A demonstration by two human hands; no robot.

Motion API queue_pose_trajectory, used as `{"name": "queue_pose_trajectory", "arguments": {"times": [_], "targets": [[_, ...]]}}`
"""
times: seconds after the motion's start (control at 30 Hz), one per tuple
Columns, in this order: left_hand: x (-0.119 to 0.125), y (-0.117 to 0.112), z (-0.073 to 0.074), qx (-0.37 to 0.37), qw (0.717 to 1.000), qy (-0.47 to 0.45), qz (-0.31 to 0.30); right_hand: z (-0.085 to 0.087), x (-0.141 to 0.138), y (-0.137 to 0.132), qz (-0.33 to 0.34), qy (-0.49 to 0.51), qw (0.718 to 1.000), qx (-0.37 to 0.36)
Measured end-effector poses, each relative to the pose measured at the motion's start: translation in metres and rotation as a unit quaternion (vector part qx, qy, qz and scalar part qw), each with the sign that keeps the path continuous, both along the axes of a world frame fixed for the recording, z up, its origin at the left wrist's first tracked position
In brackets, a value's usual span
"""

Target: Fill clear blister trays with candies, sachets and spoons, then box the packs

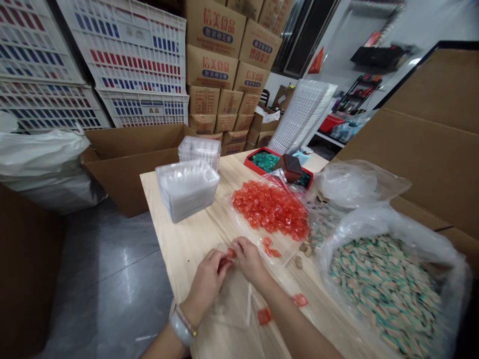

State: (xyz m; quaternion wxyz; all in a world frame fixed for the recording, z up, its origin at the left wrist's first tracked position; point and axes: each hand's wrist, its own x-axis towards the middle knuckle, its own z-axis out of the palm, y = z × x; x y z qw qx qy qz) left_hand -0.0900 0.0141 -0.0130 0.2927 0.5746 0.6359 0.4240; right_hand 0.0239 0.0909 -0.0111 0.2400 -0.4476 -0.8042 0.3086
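1 red packet, at the far end of a clear tray: right hand pinches it, fingertips nearly together; left hand curls alongside, hold unclear. Probably light, slick; best gripped by opposite edges.

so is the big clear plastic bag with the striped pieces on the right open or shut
Open: the clear plastic bag has its mouth spread wide, baring the striped pieces inside.

The wooden surface supports the red packet pile; clear tray stacks stand left of it, red tray behind.
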Motion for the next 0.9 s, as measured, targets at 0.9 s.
{"name": "queue_pose_trajectory", "arguments": {"times": [0.9], "targets": [[-0.004, 0.008, -0.017, -0.031, 0.999, -0.015, 0.005, 0.142, 0.097, 0.205, -0.279, 0.064, 0.936, 0.207]]}}
